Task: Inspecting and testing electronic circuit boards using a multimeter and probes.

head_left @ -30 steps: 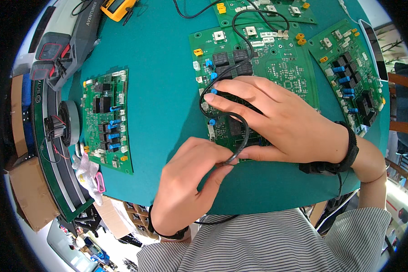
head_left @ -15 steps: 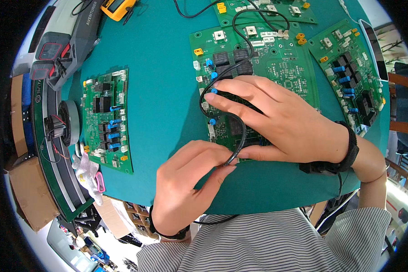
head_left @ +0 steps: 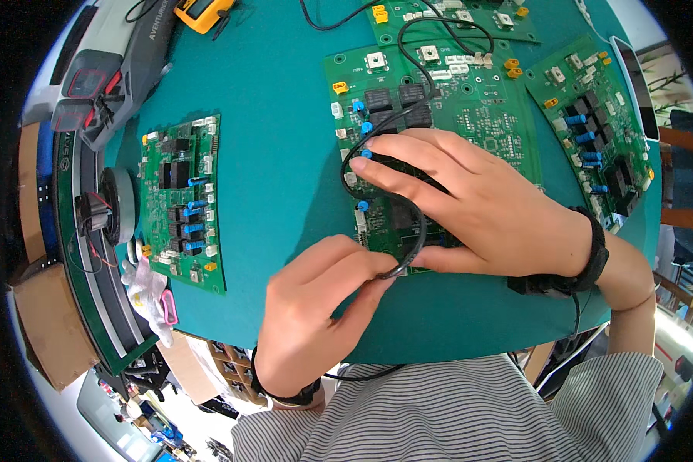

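A black cable (head_left: 421,223) winds down across a large green circuit board (head_left: 500,100) in front of me. Its lower stretch ends at my left hand (head_left: 316,308), whose thumb and forefinger pinch it just off the board's near edge. My right hand (head_left: 477,200) lies spread over the board, its fingertips at the left side beside the cable and blue capacitors (head_left: 363,205). The right thumb rests close to the pinched part of the cable. Beneath that palm, much of the board is hidden. White connectors (head_left: 481,58) sit at the cable's upper loop.
A smaller circuit board (head_left: 181,200) lies to the left, another (head_left: 593,131) to the right, and one more (head_left: 500,21) at the far side. A yellow meter (head_left: 204,15) stands far left. A tape roll (head_left: 118,206) and a white glove (head_left: 146,296) edge the green mat (head_left: 273,154).
The cable's curve beside my right thumb has shifted slightly right, and my left hand has moved a little left. My right hand keeps its spread position on the board.
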### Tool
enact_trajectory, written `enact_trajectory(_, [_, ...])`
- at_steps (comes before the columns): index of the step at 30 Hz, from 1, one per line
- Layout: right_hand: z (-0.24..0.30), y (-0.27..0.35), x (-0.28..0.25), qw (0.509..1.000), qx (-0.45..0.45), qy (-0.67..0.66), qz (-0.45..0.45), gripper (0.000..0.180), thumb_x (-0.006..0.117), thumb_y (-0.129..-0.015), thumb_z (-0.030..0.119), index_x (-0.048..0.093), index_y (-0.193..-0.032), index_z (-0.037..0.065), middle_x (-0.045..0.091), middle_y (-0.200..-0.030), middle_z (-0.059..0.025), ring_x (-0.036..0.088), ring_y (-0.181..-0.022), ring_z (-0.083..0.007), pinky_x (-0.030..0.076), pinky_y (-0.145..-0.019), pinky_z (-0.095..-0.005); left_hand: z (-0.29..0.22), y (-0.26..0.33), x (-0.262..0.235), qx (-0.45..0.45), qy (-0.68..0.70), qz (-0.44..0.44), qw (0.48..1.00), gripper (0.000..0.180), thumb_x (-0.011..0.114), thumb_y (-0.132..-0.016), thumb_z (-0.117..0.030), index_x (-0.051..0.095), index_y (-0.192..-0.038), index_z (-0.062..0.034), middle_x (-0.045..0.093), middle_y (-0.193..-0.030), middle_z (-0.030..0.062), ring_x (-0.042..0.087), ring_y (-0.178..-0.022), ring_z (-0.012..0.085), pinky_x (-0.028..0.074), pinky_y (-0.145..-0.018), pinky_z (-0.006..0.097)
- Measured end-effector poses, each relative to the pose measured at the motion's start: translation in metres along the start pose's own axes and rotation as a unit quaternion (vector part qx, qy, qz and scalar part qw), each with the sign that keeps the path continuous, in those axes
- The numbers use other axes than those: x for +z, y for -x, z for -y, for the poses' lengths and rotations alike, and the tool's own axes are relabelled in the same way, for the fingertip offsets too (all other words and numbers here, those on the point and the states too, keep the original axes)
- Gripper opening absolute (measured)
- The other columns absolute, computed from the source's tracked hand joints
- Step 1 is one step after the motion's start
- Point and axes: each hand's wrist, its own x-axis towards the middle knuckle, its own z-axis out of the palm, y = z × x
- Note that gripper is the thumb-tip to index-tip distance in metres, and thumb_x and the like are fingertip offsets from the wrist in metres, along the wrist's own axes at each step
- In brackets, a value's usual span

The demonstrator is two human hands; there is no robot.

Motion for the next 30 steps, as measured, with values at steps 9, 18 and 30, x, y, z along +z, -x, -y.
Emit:
enact_trajectory(9, [0.004,-0.001,-0.002,1.000,0.017,0.001,0.020,0.092,0.074,-0.075,0.029,0.037,-0.156,0.005,0.042,-0.148,-0.0194,0.046,-0.130,-0.0401,0.038,-0.113,-0.0495,0.003,0.001,0.001,0.028,-0.004,-0.006,1.000,0.021,0.078,-0.074,0.007,0.072,-0.092,-0.0008,0.070,-0.084,0.0121,0.069,-0.075,0.0266,0.053,-0.066,0.033])
enact_trajectory(18, [0.005,-0.003,-0.005,0.999,0.021,0.007,0.039,0.090,0.074,-0.078,0.034,0.037,-0.155,0.006,0.041,-0.149,-0.0188,0.044,-0.132,-0.0402,0.036,-0.114,-0.0510,0.007,0.003,0.002,0.070,0.001,-0.024,0.997,0.022,0.081,-0.072,0.004,0.071,-0.091,-0.0024,0.067,-0.080,0.0105,0.066,-0.069,0.0262,0.050,-0.058,0.034])
enact_trajectory(30, [0.010,-0.007,-0.015,0.996,0.036,0.033,0.074,0.087,0.071,-0.083,0.043,0.039,-0.154,0.004,0.042,-0.149,-0.0191,0.042,-0.134,-0.0397,0.035,-0.115,-0.0495,0.008,0.006,0.004,0.061,0.047,-0.008,0.997,0.021,0.084,-0.072,-0.002,0.068,-0.086,-0.0038,0.064,-0.077,0.0080,0.061,-0.065,0.0257,0.046,-0.055,0.036])
